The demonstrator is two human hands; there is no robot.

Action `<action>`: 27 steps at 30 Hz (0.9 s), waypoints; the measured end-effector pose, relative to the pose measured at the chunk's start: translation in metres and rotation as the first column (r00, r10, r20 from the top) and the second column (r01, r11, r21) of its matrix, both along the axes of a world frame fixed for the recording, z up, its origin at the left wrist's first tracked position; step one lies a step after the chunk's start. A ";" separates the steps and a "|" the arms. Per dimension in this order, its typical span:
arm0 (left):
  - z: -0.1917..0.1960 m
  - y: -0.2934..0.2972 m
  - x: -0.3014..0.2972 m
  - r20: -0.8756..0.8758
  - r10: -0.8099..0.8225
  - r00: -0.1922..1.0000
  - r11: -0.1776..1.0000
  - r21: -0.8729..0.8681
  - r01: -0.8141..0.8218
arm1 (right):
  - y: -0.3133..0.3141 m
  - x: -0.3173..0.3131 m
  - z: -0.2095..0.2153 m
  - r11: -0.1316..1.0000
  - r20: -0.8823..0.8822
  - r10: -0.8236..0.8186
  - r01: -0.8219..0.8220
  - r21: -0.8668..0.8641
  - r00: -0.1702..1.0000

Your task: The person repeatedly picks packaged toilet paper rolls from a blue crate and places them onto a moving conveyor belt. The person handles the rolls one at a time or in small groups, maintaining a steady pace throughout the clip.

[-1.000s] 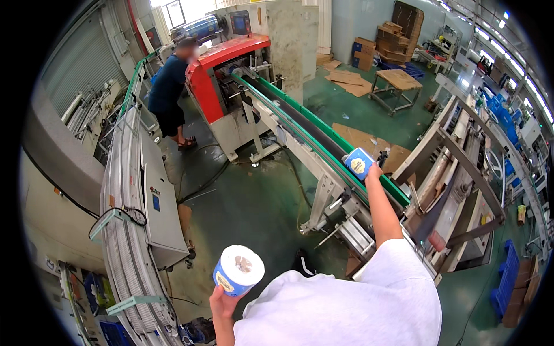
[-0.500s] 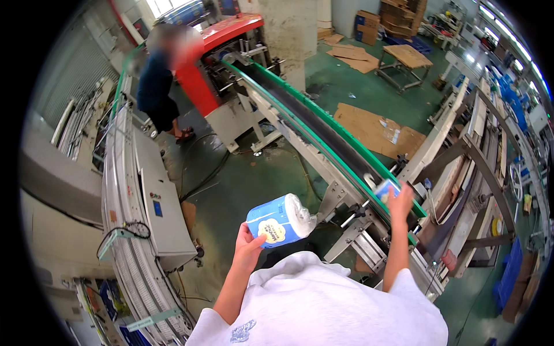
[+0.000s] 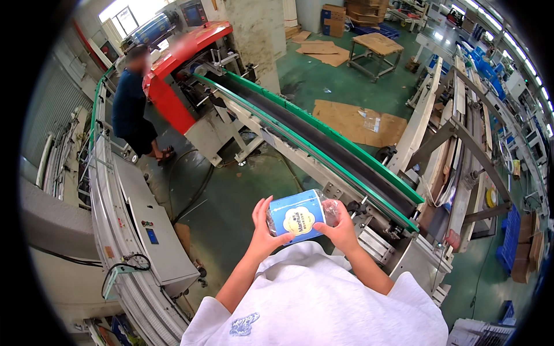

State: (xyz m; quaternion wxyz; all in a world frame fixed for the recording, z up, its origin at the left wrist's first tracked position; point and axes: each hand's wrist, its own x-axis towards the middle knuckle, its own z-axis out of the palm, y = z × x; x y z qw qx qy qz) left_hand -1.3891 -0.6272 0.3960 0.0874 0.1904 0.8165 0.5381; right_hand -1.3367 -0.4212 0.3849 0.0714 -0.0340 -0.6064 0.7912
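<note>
Both hands are up in front of the chest with a blue plastic-wrapped paper roll pack caught between them. Its long axis runs side to side, left end a touch lower, so each hand caps one end. The left hand has its fingers spread and curled round the left end; the right hand cups the clear-wrapped right end, thumb underneath. Neither hand is nearer: the pack sits square between the palms, touching both. Just beyond the fingertips lies the green-edged conveyor belt; a person stands well off to the left.
</note>
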 end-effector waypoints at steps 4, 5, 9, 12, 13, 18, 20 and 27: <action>0.016 -0.010 0.000 0.361 -0.230 0.904 0.886 0.461 0.042 | -0.013 -0.005 -0.003 0.980 -0.004 0.047 -0.047 -0.194 0.999; 0.016 -0.012 -0.002 0.358 -0.227 0.906 0.893 0.447 0.047 | -0.015 -0.006 -0.001 0.981 0.007 0.057 -0.054 -0.186 0.998; 0.011 -0.021 -0.008 0.306 -0.195 0.932 0.920 0.386 0.066 | -0.021 -0.010 0.006 0.982 0.027 0.097 -0.092 -0.163 0.995; 0.008 -0.023 -0.008 0.291 -0.170 0.942 0.924 0.379 0.049 | -0.023 -0.014 0.007 0.980 0.022 0.125 -0.120 -0.161 0.992; 0.007 -0.023 -0.008 0.295 -0.163 0.941 0.922 0.384 0.039 | -0.023 -0.015 0.007 0.978 0.020 0.134 -0.129 -0.161 0.991; -0.009 -0.024 -0.008 0.523 -0.236 0.819 0.811 0.571 -0.131 | -0.004 -0.024 -0.012 0.975 0.033 0.219 -0.218 -0.037 0.975; -0.009 -0.024 -0.004 0.691 -0.359 0.627 0.684 0.652 -0.327 | 0.009 -0.034 -0.007 0.981 -0.007 0.182 -0.181 0.063 0.983; 0.000 -0.013 0.002 0.748 -0.521 0.411 0.610 0.663 -0.434 | -0.024 -0.036 -0.006 0.982 -0.091 0.189 -0.186 0.040 0.978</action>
